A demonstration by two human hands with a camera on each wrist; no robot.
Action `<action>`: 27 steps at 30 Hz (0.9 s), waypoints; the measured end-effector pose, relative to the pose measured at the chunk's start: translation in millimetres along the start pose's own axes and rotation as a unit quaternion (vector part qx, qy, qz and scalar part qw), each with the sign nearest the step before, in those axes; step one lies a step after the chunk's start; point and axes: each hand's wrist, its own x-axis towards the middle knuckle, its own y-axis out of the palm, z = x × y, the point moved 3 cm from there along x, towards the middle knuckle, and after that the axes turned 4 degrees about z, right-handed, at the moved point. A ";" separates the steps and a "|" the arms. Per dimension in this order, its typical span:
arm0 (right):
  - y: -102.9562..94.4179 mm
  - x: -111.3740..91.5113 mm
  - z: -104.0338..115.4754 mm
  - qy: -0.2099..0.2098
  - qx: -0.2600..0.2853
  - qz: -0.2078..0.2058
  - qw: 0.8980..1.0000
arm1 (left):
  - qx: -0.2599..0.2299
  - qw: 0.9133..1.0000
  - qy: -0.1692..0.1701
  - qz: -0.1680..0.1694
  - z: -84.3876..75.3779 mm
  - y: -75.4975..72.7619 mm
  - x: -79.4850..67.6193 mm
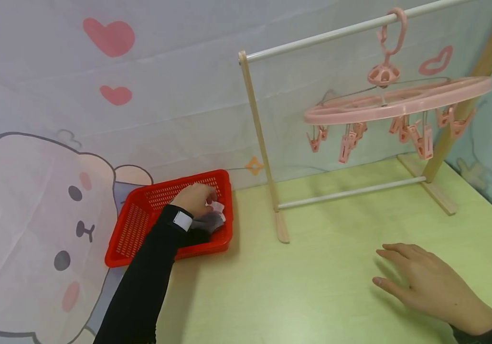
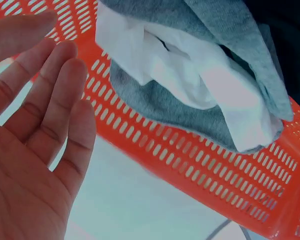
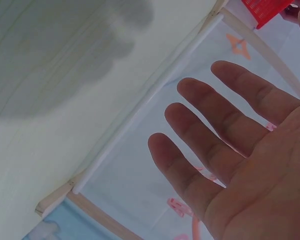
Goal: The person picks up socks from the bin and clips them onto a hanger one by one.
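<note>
My left hand (image 1: 194, 198) reaches into a red plastic basket (image 1: 211, 248) with slotted walls. In the left wrist view this hand (image 2: 45, 130) has relaxed, slightly bent fingers beside the clothing, with nothing between them. Soft grey cloth (image 2: 155, 102) and white cloth (image 2: 185, 70) lie folded over each other in the basket, and something black lies beside them. Over the right part of the table hovers my right hand (image 1: 431, 282), its fingers loosely spread and holding nothing; the right wrist view shows its bare palm (image 3: 270, 185).
Behind the right hand stands a wooden rack with a white top bar (image 1: 323, 38) and a lower bar (image 1: 349, 192). A round pink drying hanger (image 1: 358, 114) with several dangling clips (image 1: 422, 141) hooks over the top bar. A printed cloth backdrop (image 1: 186, 86) covers the wall behind.
</note>
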 end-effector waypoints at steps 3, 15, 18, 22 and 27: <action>0.5 -0.3 -0.2 0.000 0.001 0.001 1.000 | 0.018 1.000 -0.004 0.025 -5.6 6.8 4.7; 0.4 -0.2 0.9 -0.001 0.004 -0.007 1.000 | 0.082 0.993 0.007 0.086 -12.6 23.7 10.1; 0.7 -0.5 1.1 -0.004 0.004 -0.006 1.000 | 0.095 0.991 0.013 0.089 -11.0 30.4 11.1; 2.0 -1.1 0.0 0.003 0.003 -0.002 1.000 | 0.083 0.992 0.029 0.092 -11.4 34.0 11.9; 2.4 -0.3 -0.1 0.000 0.003 -0.002 1.000 | 0.030 0.996 0.027 0.085 -6.8 33.2 10.9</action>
